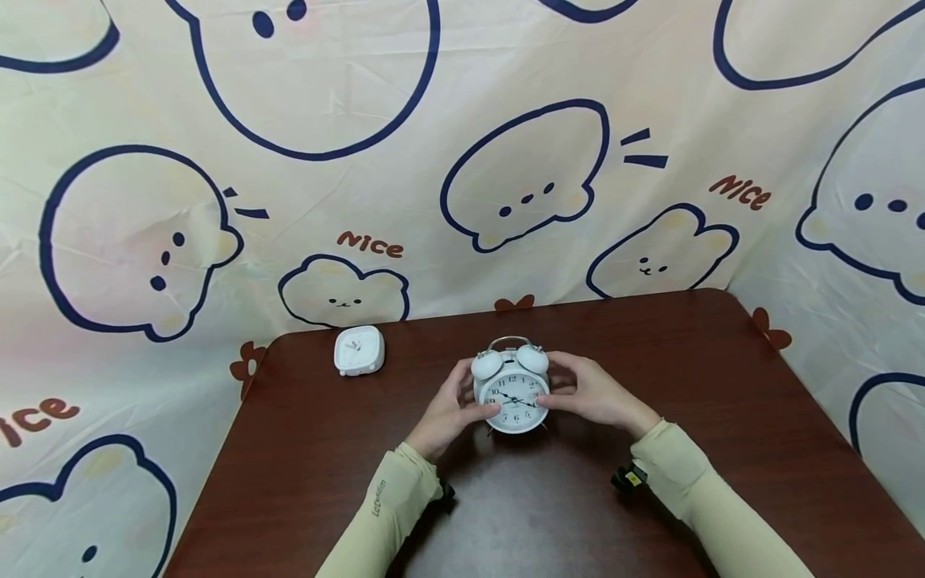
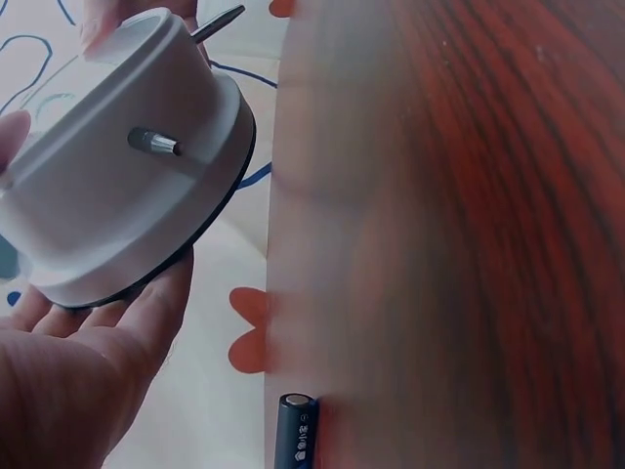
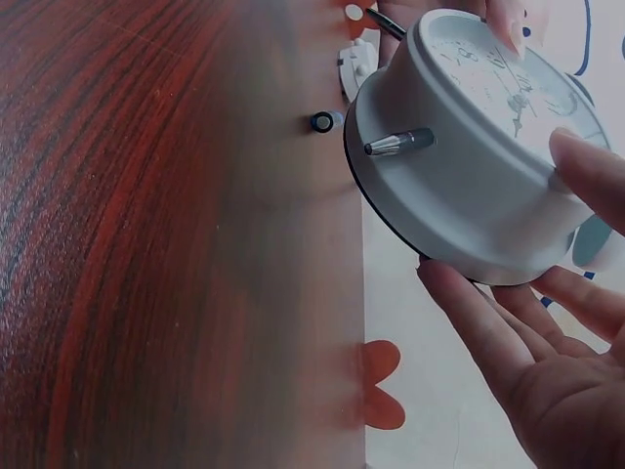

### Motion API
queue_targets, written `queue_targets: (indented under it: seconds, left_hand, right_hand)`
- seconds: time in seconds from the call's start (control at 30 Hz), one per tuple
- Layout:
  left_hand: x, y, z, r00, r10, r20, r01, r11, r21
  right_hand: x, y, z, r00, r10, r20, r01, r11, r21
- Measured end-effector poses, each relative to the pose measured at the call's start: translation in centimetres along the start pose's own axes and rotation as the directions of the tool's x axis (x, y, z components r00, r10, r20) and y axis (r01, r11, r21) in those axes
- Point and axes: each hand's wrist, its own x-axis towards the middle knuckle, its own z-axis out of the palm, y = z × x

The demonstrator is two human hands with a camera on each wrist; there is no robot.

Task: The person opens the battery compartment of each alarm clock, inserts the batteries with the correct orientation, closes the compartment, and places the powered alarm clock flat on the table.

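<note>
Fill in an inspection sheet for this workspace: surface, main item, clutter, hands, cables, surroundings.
Surface: dark reddish-brown wooden table, glossy toward the front.
Main item: white twin-bell alarm clock, dial toward the wearer; its legs appear off the tabletop.
Clutter: small white square clock near the far left corner; dark battery-like cylinder in the left wrist view.
Hands: left hand and right hand grip opposite sides of the alarm clock, thumbs in front.
Cables: nothing seen.
Surroundings: pale backdrop with cartoon outlines and "Nice" lettering.

Smooth clk [image 1: 511, 389] w/ metal legs [image 3: 400, 144]
</note>
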Motion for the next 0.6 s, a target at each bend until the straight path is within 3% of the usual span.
queue_targets:
  seconds: [0.6]
  left_hand:
    - [0.00, -0.03, -0.14, 1.000, 0.016, 0.009, -0.016, 1.000, 0.006]
  right_hand:
    - [-0.17, -0.27, 0.02, 0.999, -0.041, -0.006, 0.041, 0.999, -0.016]
